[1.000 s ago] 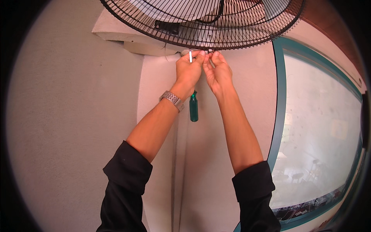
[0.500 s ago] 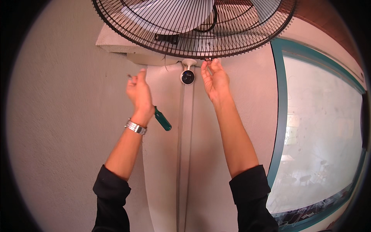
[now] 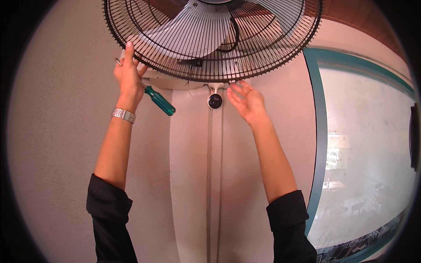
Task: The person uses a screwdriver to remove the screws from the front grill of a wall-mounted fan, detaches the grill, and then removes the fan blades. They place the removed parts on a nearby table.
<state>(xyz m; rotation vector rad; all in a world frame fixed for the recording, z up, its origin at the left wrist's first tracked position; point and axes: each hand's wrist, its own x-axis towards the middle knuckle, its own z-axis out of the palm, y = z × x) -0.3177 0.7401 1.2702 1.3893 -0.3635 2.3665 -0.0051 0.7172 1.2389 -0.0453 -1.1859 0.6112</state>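
Note:
A wall fan with a black wire grille (image 3: 245, 65) and pale blades hangs overhead. My left hand (image 3: 128, 76) reaches up to the grille's lower left rim and grips a screwdriver with a green handle (image 3: 160, 101), whose metal tip pokes out above the fingers. My right hand (image 3: 245, 101) is open, fingers spread, just below the grille's bottom edge. A small round black knob (image 3: 215, 101) hangs on a short stem between my hands. A metal watch (image 3: 123, 115) is on my left wrist.
A white pillar (image 3: 197, 184) with two thin cables running down it stands behind the fan. A grey wall lies to the left. A teal-framed window (image 3: 316, 131) is on the right, with a brown ceiling strip above it.
My left hand with the screwdriver moved from the grille's bottom centre out to the left rim. My right hand came off the grille and opened.

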